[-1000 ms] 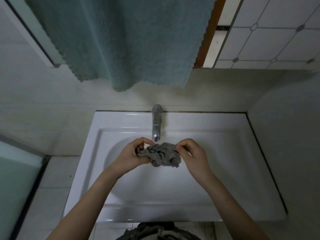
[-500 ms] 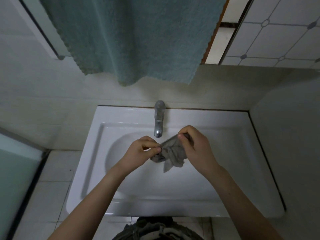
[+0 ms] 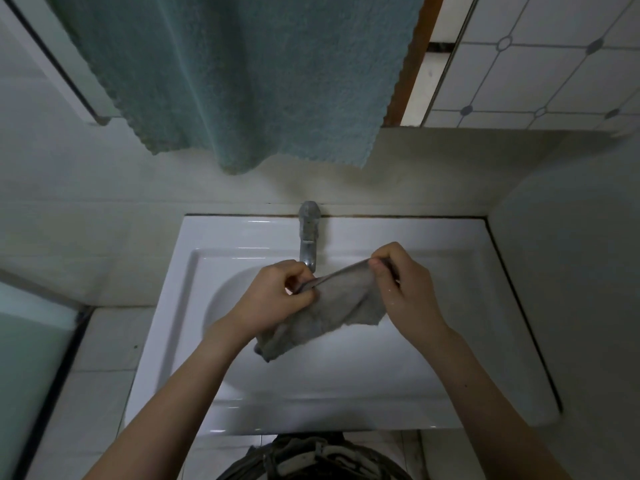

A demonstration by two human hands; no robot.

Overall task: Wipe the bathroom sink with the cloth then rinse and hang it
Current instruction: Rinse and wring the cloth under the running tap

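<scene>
1. A dim bathroom corner with pale walls, seen from above; a frosted glass panel (image 3: 24, 368) with a dark frame stands at the far left, and white floor tiles (image 3: 100, 382) run between it and the basin.
2. A teal terry towel (image 3: 242, 74) hangs against the back wall above the basin, its scalloped lower edge well clear of the tap.
3. The white rectangular sink (image 3: 415, 386) sits against the back wall and butts the side wall on the right; its bowl is oval.
4. The left hand (image 3: 277, 299) is clenched, pinching the near-left end of the grey cloth's top edge between thumb and fingers, just beside the spout.
5. The chrome faucet (image 3: 309, 237) rises at the back centre of the sink, its spout pointing down into the bowl (no water stream can be made out).
6. The grey cloth (image 3: 332, 313) is held in the air over the bowl, its top edge stretched between both hands, the rest sagging down to a corner under the left wrist.
7. The right hand (image 3: 405, 289) grips the other end of that edge, fingers closed tight, slightly higher than the left.
8. At upper right, white wall tiles with small grey diamond insets (image 3: 554, 64) lie beyond a brown strip (image 3: 412, 64).
</scene>
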